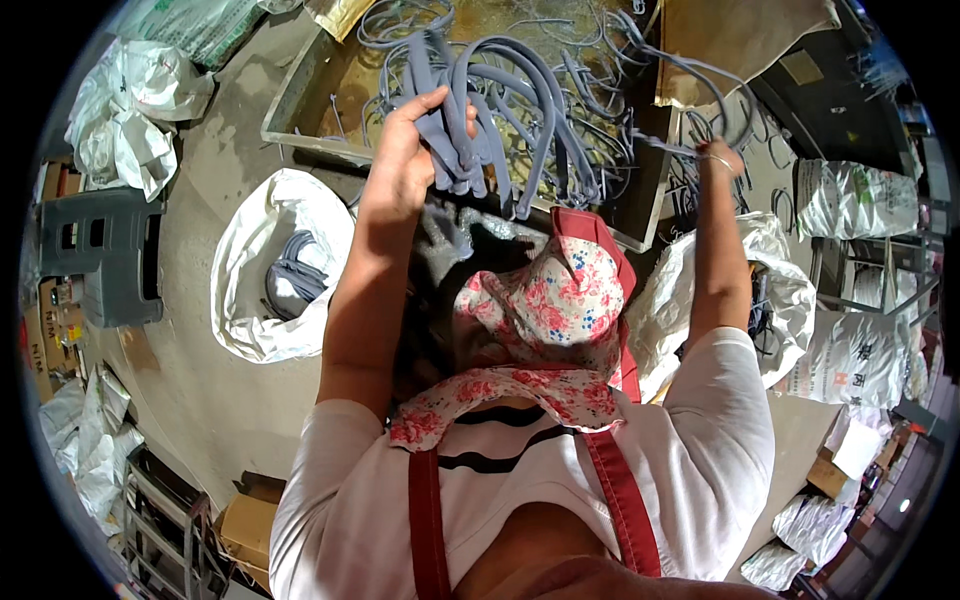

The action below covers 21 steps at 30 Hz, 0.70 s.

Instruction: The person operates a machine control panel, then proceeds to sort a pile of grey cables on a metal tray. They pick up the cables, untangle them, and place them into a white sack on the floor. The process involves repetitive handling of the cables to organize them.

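My left hand (408, 145) is closed around a thick bundle of grey-blue, flexible plastic or rubber strips (455, 140), held over the near edge of a metal tray. Several strips arch out of the bundle to the right and hang down. Off the tray's right side, my right hand (718, 160) is closed on a thin grey strip (665, 146); a loop of similar material (748, 110) curves above it. Its fingertips are partly hidden. Loose, tangled strips lie across the tray (291, 95), whose floor looks brown and wet.
An open white sack (236, 285) with grey strips inside stands at the left, and another sack (797, 290) at the right. More strips hang past the tray's right edge. A grey plastic stool (110, 250) and stuffed white bags (125, 110) are farther left; full sacks (855, 200) line the right.
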Available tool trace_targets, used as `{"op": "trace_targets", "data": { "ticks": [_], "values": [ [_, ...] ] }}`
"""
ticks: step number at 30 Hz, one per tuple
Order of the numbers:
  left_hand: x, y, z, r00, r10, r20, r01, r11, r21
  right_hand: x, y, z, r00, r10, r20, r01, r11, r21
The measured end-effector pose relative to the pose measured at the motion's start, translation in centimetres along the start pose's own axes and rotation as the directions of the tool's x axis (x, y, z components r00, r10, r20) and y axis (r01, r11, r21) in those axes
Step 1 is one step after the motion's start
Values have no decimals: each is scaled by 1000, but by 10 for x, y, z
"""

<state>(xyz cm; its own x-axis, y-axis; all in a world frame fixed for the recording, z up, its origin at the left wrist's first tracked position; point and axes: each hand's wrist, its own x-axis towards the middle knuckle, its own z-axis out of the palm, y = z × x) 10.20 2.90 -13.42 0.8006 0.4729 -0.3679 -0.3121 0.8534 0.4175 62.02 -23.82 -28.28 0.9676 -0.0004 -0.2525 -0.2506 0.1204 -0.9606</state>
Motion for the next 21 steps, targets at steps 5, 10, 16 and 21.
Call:
{"op": "trace_targets", "data": {
  "ticks": [5, 10, 16, 21],
  "values": [
    [-5, 7, -7, 993, 111, -34, -111, 994, -1, 12, -71, -51, 950, -306, -66, 18, 264, -964],
    [-1, 2, -3, 997, 80, -23, -80, 996, -30, -53, -87, 37, 954, 36, 298, 164, 770, -617],
    [2, -18, 1, 999, 14, -32, -9, 990, 142, -252, -68, 223, 233, -5, 973, 561, 817, -130],
    [-1, -24, 5, 1000, -29, -9, 30, 993, 114, -314, -42, 303, -161, 44, 986, 668, 740, 76]
  ]
}}
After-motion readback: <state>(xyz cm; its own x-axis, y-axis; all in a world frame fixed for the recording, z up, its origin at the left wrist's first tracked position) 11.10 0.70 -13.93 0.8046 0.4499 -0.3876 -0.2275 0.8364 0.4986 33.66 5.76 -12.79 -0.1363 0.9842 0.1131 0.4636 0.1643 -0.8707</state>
